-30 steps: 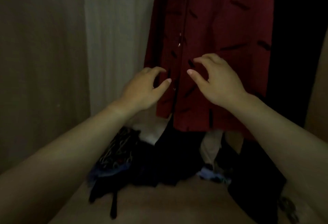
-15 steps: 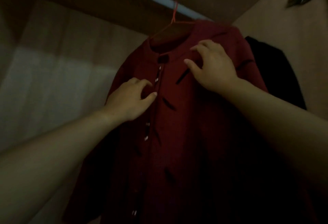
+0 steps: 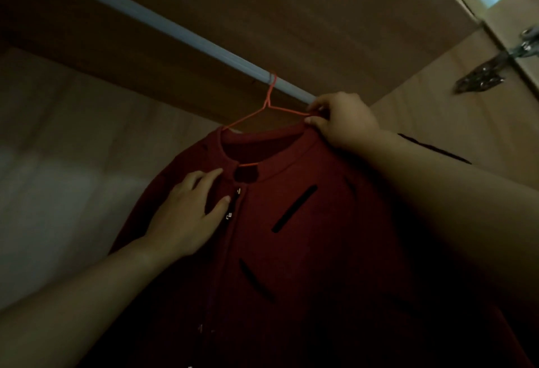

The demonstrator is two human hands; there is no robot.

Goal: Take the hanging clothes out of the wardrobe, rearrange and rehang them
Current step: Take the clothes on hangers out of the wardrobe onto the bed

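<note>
A dark red button-front garment (image 3: 306,236) with black dash marks hangs on a thin orange wire hanger (image 3: 269,105) hooked over the pale wardrobe rail (image 3: 163,24). My right hand (image 3: 341,122) pinches the right end of the collar together with the hanger's arm, just under the rail. My left hand (image 3: 189,216) lies flat on the garment's chest to the left of the button line, fingers spread, gripping nothing.
The wardrobe's brown top panel (image 3: 291,17) is close above the rail. A metal door hinge (image 3: 481,75) sits on the side wall at the upper right. A dark garment's edge (image 3: 434,148) shows behind my right forearm. The back wall is pale at the left.
My view has tilted further up toward the rail. My right hand has moved from the garment's shoulder up to the collar and hanger. My left hand has climbed toward the neckline and opened flat.
</note>
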